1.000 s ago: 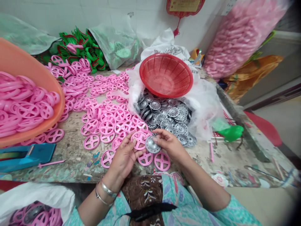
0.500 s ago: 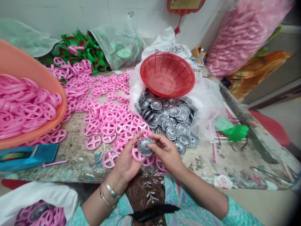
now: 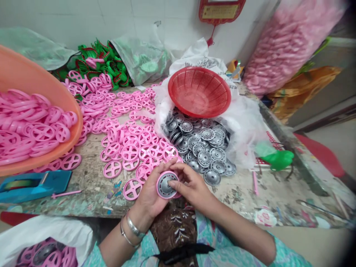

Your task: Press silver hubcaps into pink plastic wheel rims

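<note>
In the lower middle of the frame our hands come together on one piece: our left hand (image 3: 151, 189) cups a pink wheel (image 3: 158, 184) against the palm, and our right hand (image 3: 193, 185) lays its thumb on the grey disc (image 3: 164, 190) that sits face up inside the rim. We judge the step to be fitting disc into wheel; whether it has seated fully, we cannot tell. The next move seems to call for firm, even thumb pressure while the left palm backs the wheel. We can read no brand: the red sign (image 3: 221, 11) at the top has a gold panel with tiny characters, and the white sack (image 3: 200, 55) below it carries dark, illegible print.
</note>
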`<move>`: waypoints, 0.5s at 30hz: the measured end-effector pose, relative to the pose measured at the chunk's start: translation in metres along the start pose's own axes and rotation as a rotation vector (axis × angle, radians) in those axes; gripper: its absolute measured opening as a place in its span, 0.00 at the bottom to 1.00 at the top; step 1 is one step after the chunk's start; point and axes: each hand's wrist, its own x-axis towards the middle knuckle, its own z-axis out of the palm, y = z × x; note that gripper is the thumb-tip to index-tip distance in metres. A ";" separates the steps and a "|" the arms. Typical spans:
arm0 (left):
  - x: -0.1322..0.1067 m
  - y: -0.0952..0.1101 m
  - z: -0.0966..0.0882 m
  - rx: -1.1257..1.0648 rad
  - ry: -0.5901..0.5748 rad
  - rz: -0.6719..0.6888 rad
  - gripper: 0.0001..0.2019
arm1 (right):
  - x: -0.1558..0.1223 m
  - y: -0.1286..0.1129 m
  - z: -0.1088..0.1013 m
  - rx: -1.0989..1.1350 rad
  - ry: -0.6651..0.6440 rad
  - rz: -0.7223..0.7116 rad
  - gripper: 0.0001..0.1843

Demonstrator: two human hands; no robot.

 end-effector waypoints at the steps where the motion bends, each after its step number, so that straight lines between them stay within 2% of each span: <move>1: 0.000 -0.002 -0.001 0.034 -0.020 0.023 0.17 | 0.000 -0.001 -0.002 0.019 0.015 0.016 0.16; 4: -0.004 -0.008 -0.008 0.274 -0.060 0.140 0.18 | 0.000 -0.005 -0.012 -0.050 0.072 -0.015 0.15; 7: -0.007 -0.009 -0.016 0.695 -0.035 0.301 0.15 | -0.004 -0.009 -0.018 -0.086 0.077 -0.014 0.14; 9: -0.008 -0.008 -0.020 0.889 -0.033 0.353 0.15 | -0.008 -0.011 -0.018 -0.081 0.064 -0.028 0.14; 11: -0.010 -0.008 -0.021 0.931 -0.041 0.324 0.16 | -0.013 -0.013 -0.016 -0.094 0.064 -0.059 0.13; 15: -0.013 -0.009 -0.017 0.869 -0.001 0.251 0.16 | -0.019 -0.014 -0.013 -0.125 0.091 -0.102 0.12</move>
